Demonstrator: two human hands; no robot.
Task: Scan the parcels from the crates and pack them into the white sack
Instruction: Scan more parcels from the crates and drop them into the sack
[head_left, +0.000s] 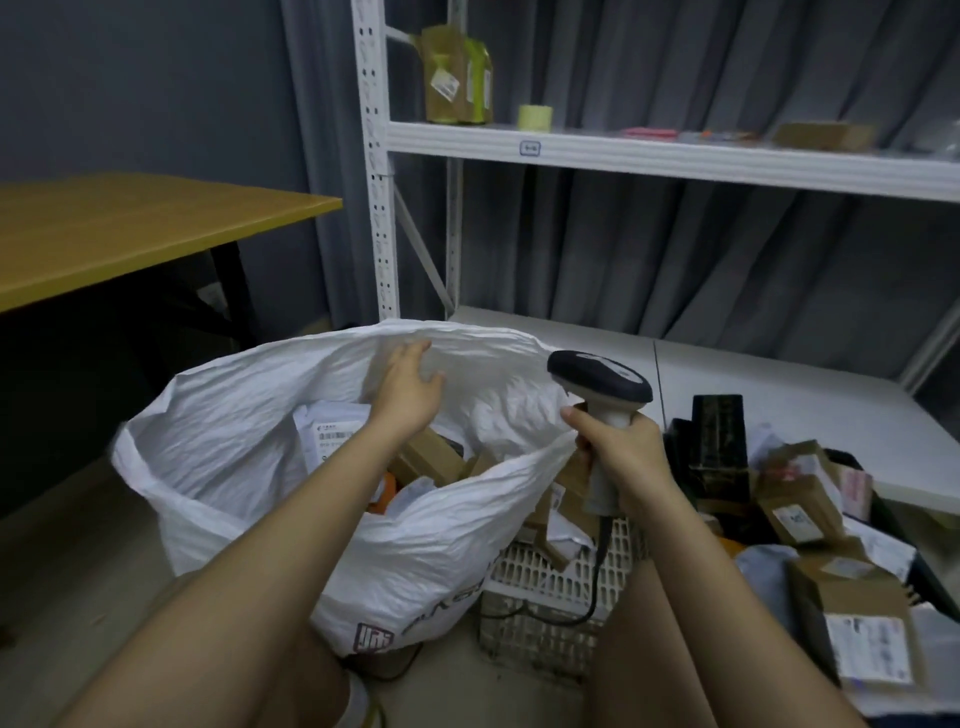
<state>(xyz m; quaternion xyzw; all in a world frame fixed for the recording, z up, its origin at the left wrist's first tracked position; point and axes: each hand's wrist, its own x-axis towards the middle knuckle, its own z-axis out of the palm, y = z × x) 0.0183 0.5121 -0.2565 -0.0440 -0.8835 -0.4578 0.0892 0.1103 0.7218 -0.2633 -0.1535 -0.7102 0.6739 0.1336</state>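
Note:
The white sack (249, 447) stands open on the floor, with several parcels (431, 457) lying inside. My left hand (408, 387) reaches over its mouth, fingers spread and loose, near the far wall of the sack and holding nothing. My right hand (621, 449) grips the grey handle of a barcode scanner (602, 382), whose dark head points left over the sack's right edge. A white lattice crate (550, 577) sits below the scanner with parcels in it. To the right, a dark crate (893, 519) holds several cardboard parcels (800, 499).
A wooden table (130, 234) stands at the left. White metal shelving (649, 153) behind carries boxes and a tape roll (536, 115). Grey curtains hang behind it. The scanner's cable (597, 582) runs down over the white crate.

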